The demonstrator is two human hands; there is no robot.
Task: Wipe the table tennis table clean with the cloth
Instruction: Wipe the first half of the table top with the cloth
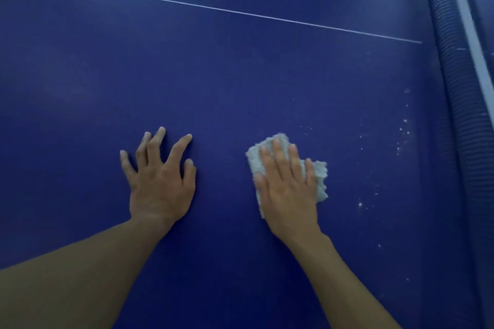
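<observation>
A pale fluffy cloth (319, 176) is being pressed flat onto the blue table tennis table (213, 75) beneath the right hand (287, 189), fingers straight, while the left hand (160, 184) is being rested alongside, fingers splayed wide.

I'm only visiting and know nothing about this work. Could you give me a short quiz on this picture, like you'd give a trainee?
1. True or false: the left hand rests on the bare table with its fingers spread, holding nothing.
2. Multiple choice: which hand presses the cloth flat onto the table?
A) the left hand
B) the right hand
C) both hands
3. Fill in: the white specks lie to the ___ of the cloth.

Key: 1 true; 2 B; 3 right.
</observation>
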